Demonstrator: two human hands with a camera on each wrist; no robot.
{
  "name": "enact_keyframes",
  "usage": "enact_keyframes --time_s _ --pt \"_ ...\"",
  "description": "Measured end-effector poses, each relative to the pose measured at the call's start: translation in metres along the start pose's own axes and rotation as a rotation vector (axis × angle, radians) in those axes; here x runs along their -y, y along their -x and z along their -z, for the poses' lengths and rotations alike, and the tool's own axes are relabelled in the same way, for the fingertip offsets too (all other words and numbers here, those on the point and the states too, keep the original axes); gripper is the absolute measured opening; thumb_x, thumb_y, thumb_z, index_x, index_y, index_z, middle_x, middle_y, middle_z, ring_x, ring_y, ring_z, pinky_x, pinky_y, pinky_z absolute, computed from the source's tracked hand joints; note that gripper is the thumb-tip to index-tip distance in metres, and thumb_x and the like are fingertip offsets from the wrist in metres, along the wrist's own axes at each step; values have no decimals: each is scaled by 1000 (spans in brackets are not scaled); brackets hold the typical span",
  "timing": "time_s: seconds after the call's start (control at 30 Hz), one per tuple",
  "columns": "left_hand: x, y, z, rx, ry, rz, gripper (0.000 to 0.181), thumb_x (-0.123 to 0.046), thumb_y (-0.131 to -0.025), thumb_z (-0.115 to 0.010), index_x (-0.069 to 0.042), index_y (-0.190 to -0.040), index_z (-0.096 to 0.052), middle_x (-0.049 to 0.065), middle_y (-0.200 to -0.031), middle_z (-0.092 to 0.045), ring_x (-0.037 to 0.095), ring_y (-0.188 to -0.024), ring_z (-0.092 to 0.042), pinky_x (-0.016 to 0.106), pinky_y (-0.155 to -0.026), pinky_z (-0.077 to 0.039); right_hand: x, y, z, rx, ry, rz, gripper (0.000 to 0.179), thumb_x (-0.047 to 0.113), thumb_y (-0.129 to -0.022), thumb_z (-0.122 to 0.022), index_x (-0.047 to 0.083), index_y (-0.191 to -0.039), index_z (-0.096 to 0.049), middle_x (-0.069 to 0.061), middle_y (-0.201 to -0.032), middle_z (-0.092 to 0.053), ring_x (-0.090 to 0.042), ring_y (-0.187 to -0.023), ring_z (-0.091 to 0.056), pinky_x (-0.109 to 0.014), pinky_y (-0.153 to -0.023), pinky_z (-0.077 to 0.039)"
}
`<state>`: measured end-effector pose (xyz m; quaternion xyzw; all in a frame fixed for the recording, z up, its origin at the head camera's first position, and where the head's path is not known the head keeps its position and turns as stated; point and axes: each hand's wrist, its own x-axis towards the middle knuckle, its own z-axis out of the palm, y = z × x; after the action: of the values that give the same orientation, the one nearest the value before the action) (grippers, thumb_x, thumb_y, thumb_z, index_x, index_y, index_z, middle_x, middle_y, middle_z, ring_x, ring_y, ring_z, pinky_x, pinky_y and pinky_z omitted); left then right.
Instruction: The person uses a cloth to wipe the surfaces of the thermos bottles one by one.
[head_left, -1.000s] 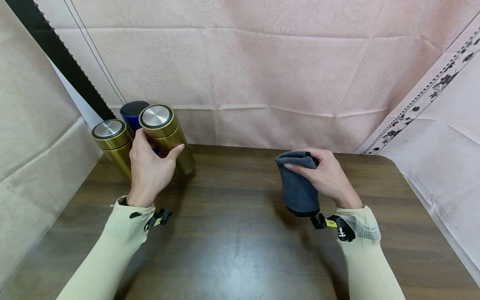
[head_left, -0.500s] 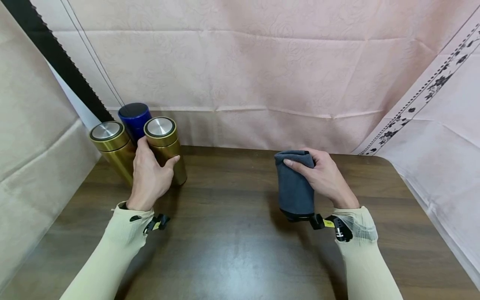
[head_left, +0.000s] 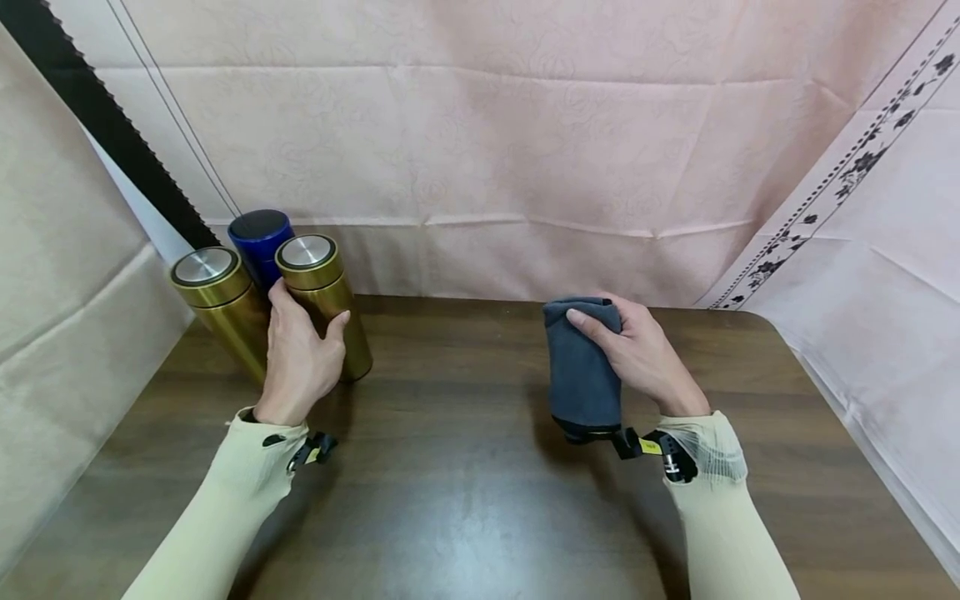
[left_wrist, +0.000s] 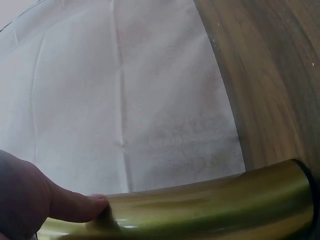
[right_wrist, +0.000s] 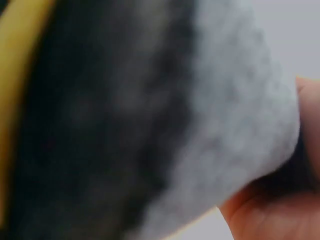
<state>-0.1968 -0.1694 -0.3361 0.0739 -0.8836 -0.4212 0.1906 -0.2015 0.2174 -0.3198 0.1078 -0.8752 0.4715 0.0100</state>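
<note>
In the head view, my left hand (head_left: 303, 358) grips a gold thermos bottle (head_left: 352, 325) with a silver-topped lid, thumb on its right side. The left wrist view shows that thumb lying on the gold body. This bottle appears to stand upright on the table. Close by on the left is a second gold thermos bottle (head_left: 228, 312), and behind the two is a blue bottle (head_left: 260, 237) with a dark top. My right hand (head_left: 648, 350) pinches a folded blue-grey cloth (head_left: 585, 375) by its upper part, thumb in front. Up close, the cloth is blurred in the right wrist view.
The brown wooden table (head_left: 450, 467) spreads between and in front of the hands. A pale patterned cloth (head_left: 487, 167) hangs along its back edge, with more pale fabric at both sides. Wrist cameras are strapped below both hands.
The gripped gold bottle has come down and nearer to me, so more of the blue bottle shows. My right hand keeps its hold on the cloth, which now hangs straighter. The view shifted slightly.
</note>
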Motion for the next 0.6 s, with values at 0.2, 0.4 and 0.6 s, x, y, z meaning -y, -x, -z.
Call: enact_keyframes --time_s 0.2,0.4,0.6 --pt "-2 0 -2 -16 -16 3 88 -26 -97 -66 -3 -159 -7 31 -157 -31 44 -148 -31 57 -125 -27 0 -1 1 -107 30 -19 47 61 -99 -53 20 -119 -65 -6 -92 -69 -19 -77 -70 -31 -72 -57" --pt "-3 4 -2 -86 -14 -55 90 -28 -95 -67 -3 -159 -9 29 -157 -27 43 -147 -28 56 -126 -26 2 4 9 -192 -39 -89 40 42 -108 -47 9 -128 -59 -6 -100 -61 -14 -78 -64 -28 -68 -57" --pt "-5 6 -3 -184 -17 -168 92 -26 -93 -68 1 -159 -10 28 -159 -21 43 -145 -24 52 -126 -25 -5 12 24 -84 -85 -182 42 40 -111 -34 8 -133 -49 -7 -107 -53 -16 -89 -58 -27 -76 -53"
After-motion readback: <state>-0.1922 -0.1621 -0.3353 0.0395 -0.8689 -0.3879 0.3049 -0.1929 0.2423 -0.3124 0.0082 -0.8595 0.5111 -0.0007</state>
